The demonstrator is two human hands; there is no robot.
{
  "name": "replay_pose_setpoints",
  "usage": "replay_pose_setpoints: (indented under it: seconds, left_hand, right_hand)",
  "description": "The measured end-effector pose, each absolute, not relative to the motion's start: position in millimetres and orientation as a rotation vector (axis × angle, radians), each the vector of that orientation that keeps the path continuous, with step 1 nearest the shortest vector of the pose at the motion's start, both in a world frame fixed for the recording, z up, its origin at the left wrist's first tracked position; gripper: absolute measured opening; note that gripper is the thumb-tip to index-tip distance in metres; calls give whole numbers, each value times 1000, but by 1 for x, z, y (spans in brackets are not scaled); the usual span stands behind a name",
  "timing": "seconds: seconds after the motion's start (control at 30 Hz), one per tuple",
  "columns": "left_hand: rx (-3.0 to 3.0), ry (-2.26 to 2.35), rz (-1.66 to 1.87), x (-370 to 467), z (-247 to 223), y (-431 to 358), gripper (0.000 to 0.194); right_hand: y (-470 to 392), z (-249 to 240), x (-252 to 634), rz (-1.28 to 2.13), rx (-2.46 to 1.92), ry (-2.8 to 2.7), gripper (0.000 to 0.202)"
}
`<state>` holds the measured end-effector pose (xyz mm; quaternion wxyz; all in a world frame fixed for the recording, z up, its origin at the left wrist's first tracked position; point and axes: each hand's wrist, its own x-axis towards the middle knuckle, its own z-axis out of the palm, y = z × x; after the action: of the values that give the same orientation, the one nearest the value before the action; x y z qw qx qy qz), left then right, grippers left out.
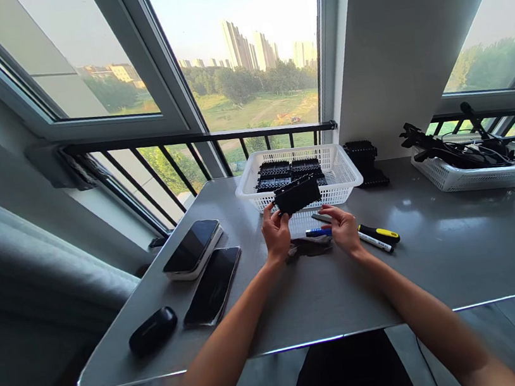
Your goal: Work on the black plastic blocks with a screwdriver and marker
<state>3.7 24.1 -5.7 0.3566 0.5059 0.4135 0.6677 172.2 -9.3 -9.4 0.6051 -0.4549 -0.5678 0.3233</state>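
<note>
My left hand [277,234] grips a black rectangular plastic piece [297,196] with toothed edges by its lower left corner. The piece is tilted and raised in front of the white basket. To the right, my right hand [343,227] hovers near it with fingers curled, thumb and forefinger apart. Under and behind that hand lie a yellow-and-black handled tool [381,233], a white marker [375,242] and a blue marker [317,232]; the hand hides their middles. Between my hands a crumpled dark cloth [310,246] rests on the table.
The white basket [343,171] contains several similar black pieces, with more stacked black pieces [362,162] beside it. Another basket [476,178] with black gear and cables stands right. Two phones [193,247] [213,285] and a black case [153,331] lie left on the grey table [304,320].
</note>
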Motion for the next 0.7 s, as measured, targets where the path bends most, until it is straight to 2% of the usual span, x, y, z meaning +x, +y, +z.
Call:
replay_pose_setpoints:
  seconds: [0.2, 0.43, 0.6, 0.7]
  left_hand:
    - [1298, 1044, 1738, 4, -6, 24, 41]
    - [1294, 1055, 1755, 5, -9, 26, 42]
    - [1378, 1080, 1732, 4, -8, 24, 38]
    - [1465, 1075, 1708, 4, -6, 22, 33]
  right_hand:
    - [-9, -15, 171, 840, -976, -1207, 39]
    - [-5, -15, 173, 748, -971, -1223, 45]
    - [-6, -9, 172, 639, -960, -1189, 64]
    - [-5, -4, 172, 701, -948, -1026, 65]
